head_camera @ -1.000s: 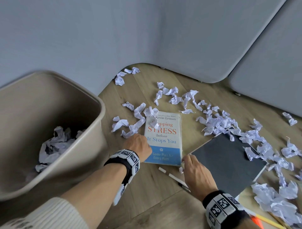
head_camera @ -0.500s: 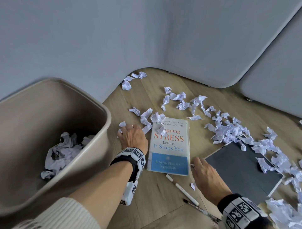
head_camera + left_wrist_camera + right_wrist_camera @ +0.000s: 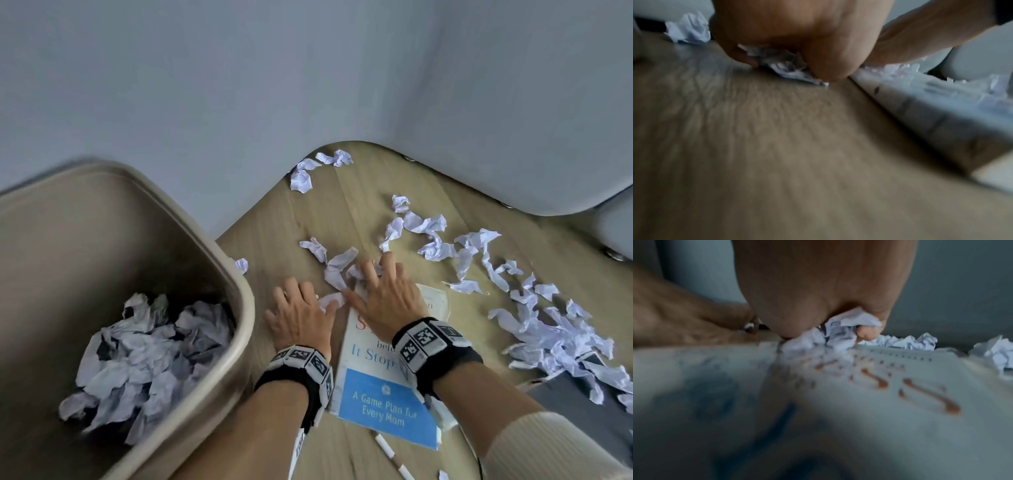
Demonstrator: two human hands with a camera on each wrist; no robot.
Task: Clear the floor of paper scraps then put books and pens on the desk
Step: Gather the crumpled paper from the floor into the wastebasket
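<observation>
Crumpled white paper scraps litter the wooden floor. My left hand lies on the floor just left of the book, its fingers curled round a paper scrap. My right hand reaches over the top of the white and blue book, and its fingers close on another paper scrap at the book's upper edge. More scraps lie just beyond both hands. A white pen lies below the book.
A beige bin with many crumpled papers inside stands at the left, close to my left forearm. A thick drift of scraps covers the floor to the right, partly over a dark notebook. Grey panels wall in the far side.
My right hand has left the dark notebook's edge and moved up and left across the book to the scraps at its top. My left hand shifted slightly forward beside the book.
</observation>
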